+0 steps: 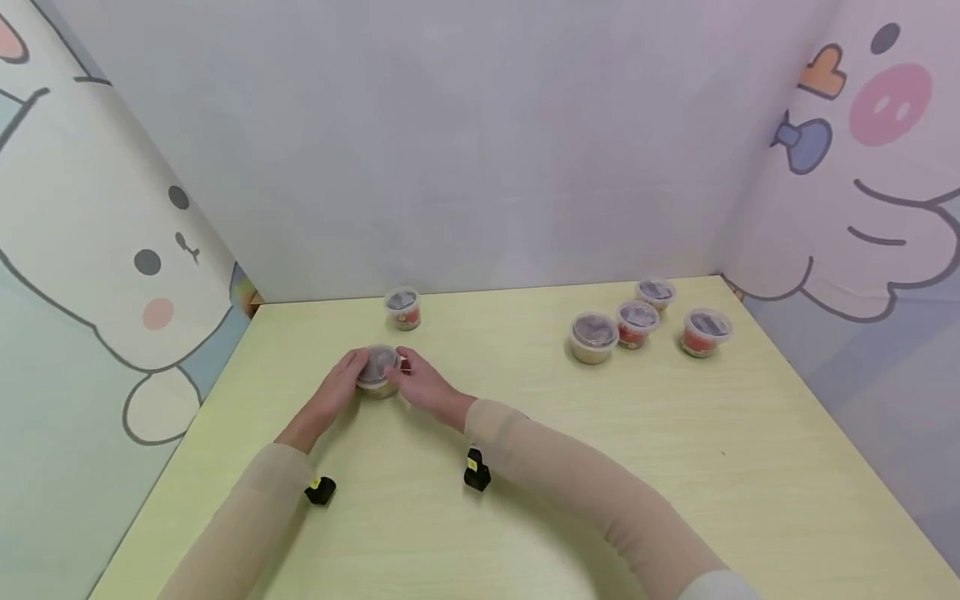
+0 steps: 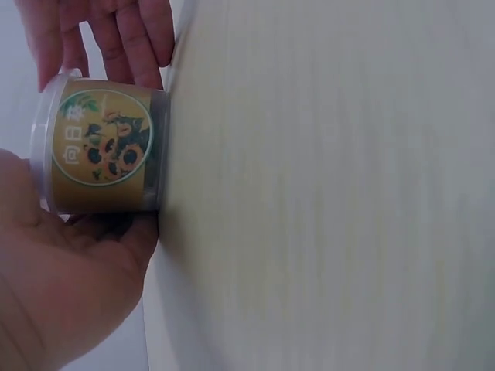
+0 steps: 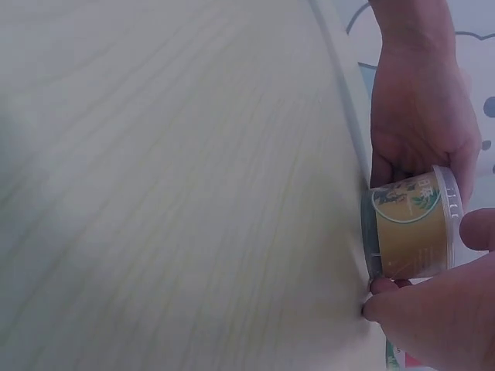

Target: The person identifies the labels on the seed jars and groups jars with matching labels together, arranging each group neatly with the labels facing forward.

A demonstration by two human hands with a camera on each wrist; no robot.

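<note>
A small round plastic tub (image 1: 377,371) with a clear lid stands upright on the table at left of centre in the head view. Its yellow label (image 2: 104,147) carries a sunflower picture and printed characters. My left hand (image 1: 339,390) holds it from the left side, fingers curved around the wall. From the other side my right hand (image 1: 429,385) grips the same tub, its thumb over the lid and fingertips low near the base (image 3: 371,232). A dark red patch (image 1: 406,365) shows between the right hand's fingers, mostly hidden.
Behind the hands stands a red-labelled tub (image 1: 402,309). At the back right are a yellow-labelled tub (image 1: 593,339) and several red-labelled tubs (image 1: 637,325). A plain wall sheet (image 1: 480,167) rises at the table's (image 1: 600,467) back edge, with cartoon-printed sheets on both sides.
</note>
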